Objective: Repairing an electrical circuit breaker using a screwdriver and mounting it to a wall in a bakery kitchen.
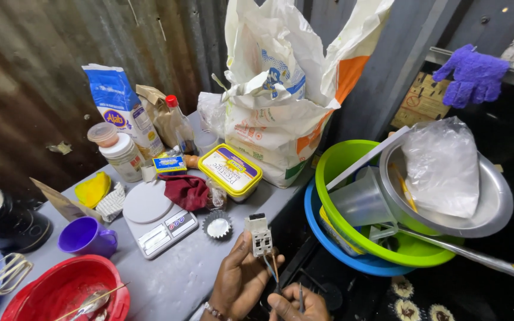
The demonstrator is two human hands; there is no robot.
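Observation:
My left hand (239, 279) holds a small white electrical plug (260, 234) upright at the table's front edge, with thin wires hanging below it. My right hand (297, 304) is low at the bottom edge, fingers closed on a thin dark screwdriver (300, 295) pointed up toward the plug's wires. Both hands are partly cut off by the frame.
The grey table (174, 273) carries a white kitchen scale (156, 220), a purple mug (84, 236), a red bowl (66, 288), a yellow-lidded tub (230, 171), a foil cup (218, 224), a flour bag (123, 107) and a large white sack (275, 101). Stacked green and blue basins (352, 238) with a metal bowl (495, 202) stand to the right.

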